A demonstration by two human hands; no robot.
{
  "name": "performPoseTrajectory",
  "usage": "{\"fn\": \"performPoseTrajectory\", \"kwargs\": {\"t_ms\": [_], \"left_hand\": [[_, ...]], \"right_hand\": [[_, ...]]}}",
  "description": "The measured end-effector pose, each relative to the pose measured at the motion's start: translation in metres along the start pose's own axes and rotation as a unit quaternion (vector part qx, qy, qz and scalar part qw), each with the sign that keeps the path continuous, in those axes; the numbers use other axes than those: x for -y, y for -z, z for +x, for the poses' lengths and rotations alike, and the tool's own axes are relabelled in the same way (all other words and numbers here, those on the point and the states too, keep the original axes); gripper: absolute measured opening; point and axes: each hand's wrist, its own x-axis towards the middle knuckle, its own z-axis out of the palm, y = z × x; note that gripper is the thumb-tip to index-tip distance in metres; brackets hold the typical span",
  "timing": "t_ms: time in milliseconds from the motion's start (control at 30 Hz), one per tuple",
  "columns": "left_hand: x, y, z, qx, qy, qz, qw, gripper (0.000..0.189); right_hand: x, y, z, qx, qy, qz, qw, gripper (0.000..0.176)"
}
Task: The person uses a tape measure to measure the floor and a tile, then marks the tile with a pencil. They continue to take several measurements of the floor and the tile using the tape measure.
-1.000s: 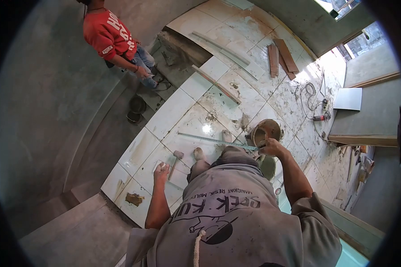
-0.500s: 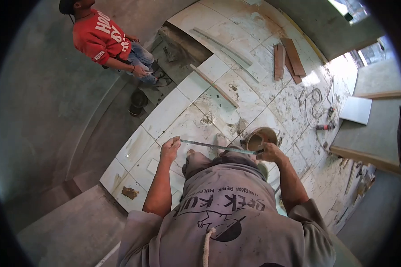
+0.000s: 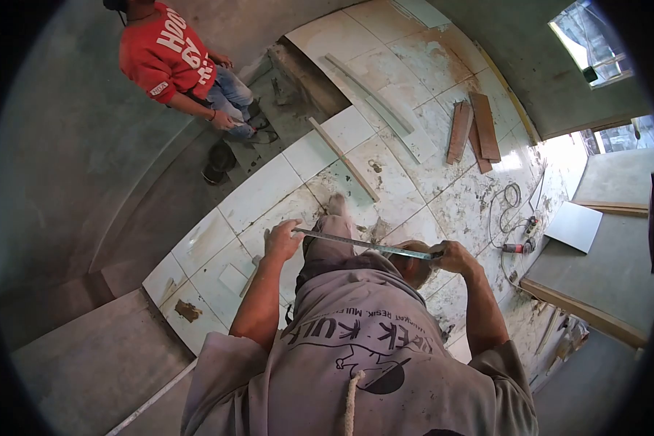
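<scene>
A narrow metallic measuring tape (image 3: 363, 244) is stretched in front of my body, sloping slightly down to the right. Its left end is pinched in my left hand (image 3: 282, 240). At the other end, my right hand (image 3: 452, 257) is closed around the tape and a dark part of it. Below the tape is my grey shirt, with one foot showing on the tiles beyond. A bucket (image 3: 414, 270) stands just under the tape near my right hand, partly hidden.
A person in a red shirt (image 3: 168, 54) stands at the upper left beside a floor opening. Wood strips (image 3: 344, 161), brown boards (image 3: 485, 127), a red power tool (image 3: 517, 248) with its cord and a white tile (image 3: 572, 227) lie about the tiled floor (image 3: 258, 200).
The view has shifted as my body moved forward over the tiles. One foot is further ahead, and the bucket is now more hidden by my body. The tape stays stretched between both hands.
</scene>
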Motion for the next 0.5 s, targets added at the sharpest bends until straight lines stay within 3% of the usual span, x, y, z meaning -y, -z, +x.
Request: {"fn": "performPoseTrajectory", "kwargs": {"t_ms": [133, 267, 367, 500], "left_hand": [[0.007, -0.004, 0.037, 0.106, 0.041, -0.113, 0.987, 0.025], [-0.012, -0.002, 0.07, 0.19, 0.073, -0.097, 0.974, 0.024], [-0.034, 0.004, 0.103, 0.181, 0.083, -0.093, 0.976, 0.023], [-0.056, 0.013, 0.145, 0.189, 0.065, -0.056, 0.978, 0.023]], "right_hand": [[-0.012, 0.038, 0.039, -0.007, 0.023, -0.018, 1.0, 0.029], [-0.01, 0.086, 0.078, 0.02, -0.013, -0.048, 0.999, 0.028], [-0.015, 0.111, 0.102, 0.038, -0.049, -0.05, 0.997, 0.026], [-0.015, 0.134, 0.132, -0.035, -0.082, -0.063, 0.994, 0.028]]}}
